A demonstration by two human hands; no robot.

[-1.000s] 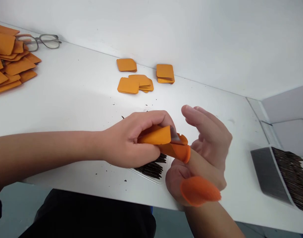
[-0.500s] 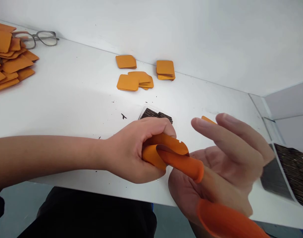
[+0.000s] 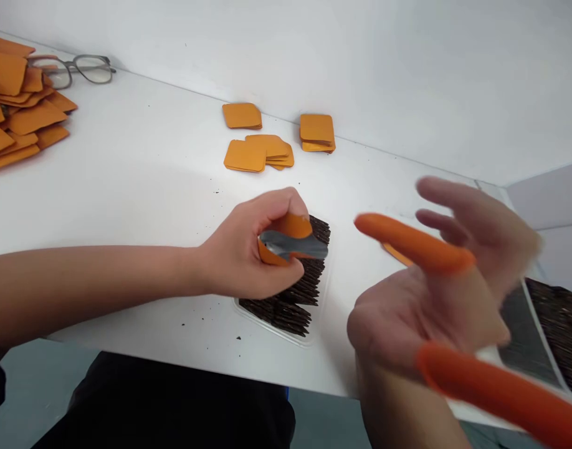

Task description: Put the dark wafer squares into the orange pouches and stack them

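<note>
My left hand [image 3: 248,249] is closed on an orange pouch [image 3: 286,240], squeezed so its mouth gapes and a grey lining shows. It hovers just above a clear tray of dark brown flat pieces [image 3: 290,299]. My right hand [image 3: 435,293] is to the right of the pouch, apart from it, with fingers spread and nothing in them. Orange rubber cots cover its thumb and index finger. Behind the right hand, a small orange piece [image 3: 394,252] lies on the white table [image 3: 141,181].
Small stacks of orange pouches [image 3: 316,132] lie at the back, by the wall. A bigger heap of orange pouches [image 3: 19,106] and a pair of glasses [image 3: 75,67] sit at the far left. A second tray of dark pieces [image 3: 552,330] stands at the right. Dark crumbs dot the table.
My right index finger has come out of the pouch and the hand has moved right, spreading open. My left hand has lifted the pouch a little, uncovering the tray.
</note>
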